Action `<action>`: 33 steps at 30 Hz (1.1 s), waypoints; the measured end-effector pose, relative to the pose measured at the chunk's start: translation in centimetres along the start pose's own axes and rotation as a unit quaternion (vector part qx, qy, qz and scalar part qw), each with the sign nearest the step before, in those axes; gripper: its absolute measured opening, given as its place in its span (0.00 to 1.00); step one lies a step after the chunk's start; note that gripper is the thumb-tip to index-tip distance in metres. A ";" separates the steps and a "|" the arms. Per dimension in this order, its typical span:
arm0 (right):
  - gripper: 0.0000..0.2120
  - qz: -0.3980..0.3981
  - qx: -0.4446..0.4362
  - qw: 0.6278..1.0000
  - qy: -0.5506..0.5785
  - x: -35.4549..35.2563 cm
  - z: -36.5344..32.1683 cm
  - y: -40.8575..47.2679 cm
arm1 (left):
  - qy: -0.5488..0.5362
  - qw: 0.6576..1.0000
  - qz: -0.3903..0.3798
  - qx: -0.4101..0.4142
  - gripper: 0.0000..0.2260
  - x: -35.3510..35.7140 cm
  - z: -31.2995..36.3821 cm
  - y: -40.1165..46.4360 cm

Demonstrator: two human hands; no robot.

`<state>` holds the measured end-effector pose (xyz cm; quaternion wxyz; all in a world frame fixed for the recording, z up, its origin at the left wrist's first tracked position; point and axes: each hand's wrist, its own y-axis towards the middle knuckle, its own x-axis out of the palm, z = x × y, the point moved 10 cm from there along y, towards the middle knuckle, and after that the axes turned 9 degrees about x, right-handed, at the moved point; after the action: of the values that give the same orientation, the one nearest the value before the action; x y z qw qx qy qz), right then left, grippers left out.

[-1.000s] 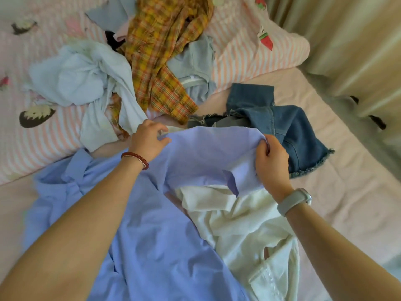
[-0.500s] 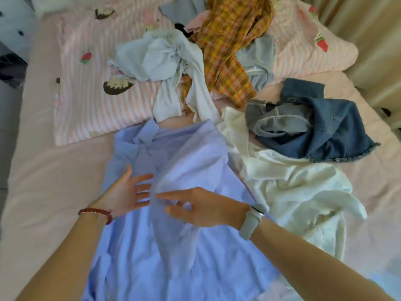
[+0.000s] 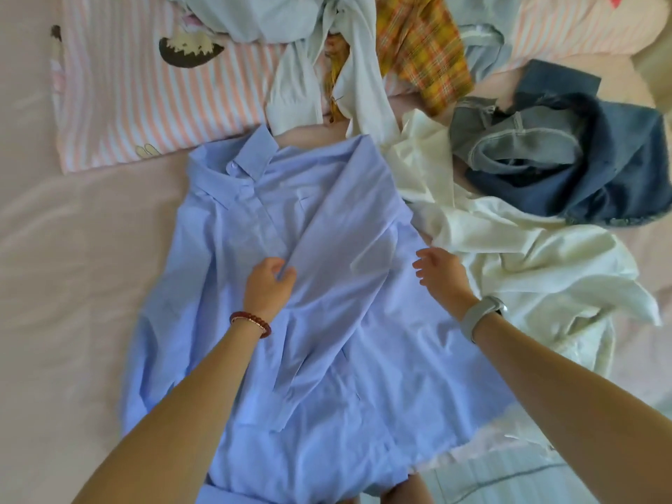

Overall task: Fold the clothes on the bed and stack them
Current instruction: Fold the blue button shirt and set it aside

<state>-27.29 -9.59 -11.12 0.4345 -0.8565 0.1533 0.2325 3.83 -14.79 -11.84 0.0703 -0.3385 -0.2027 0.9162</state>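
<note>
Head view shows the pink bed with the light blue collared shirt now spread flat across its middle, collar at the far end, where half a second ago one front panel was bunched over the body. Right of it lies the crumpled cream garment, touching the shirt's right edge; further right and far sits the denim piece. At the far end the pale blue top and yellow plaid shirt lie heaped on the striped pillow. The left hand has moved up to pinch the front placket edge; the right hand has swung out to the shirt's right side, fingers loose, holding nothing. The shirt looks nearly ready for its first fold; nothing is stacked yet.
</note>
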 end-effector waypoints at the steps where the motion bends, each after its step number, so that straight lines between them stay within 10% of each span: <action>1: 0.13 -0.003 0.017 0.998 0.053 -0.1 -0.3 0.8 | 0.008 1.000 0.005 0.023 0.13 0.1 1.4 0.8; 20: 0.05 0.096 0.035 0.960 0.262 -1.7 -2.6 8.2 | 0.067 0.991 0.036 0.114 0.17 4.1 12.0 14.3; 33: 0.09 0.026 0.115 0.962 0.245 4.7 6.1 -1.5 | 0.085 0.995 0.032 0.043 0.09 1.4 1.4 3.9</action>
<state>-24.22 -4.02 -15.72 0.4732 -0.8271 0.3032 0.0081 1.87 -18.36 -13.35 0.0722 -0.4180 -0.1455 0.8938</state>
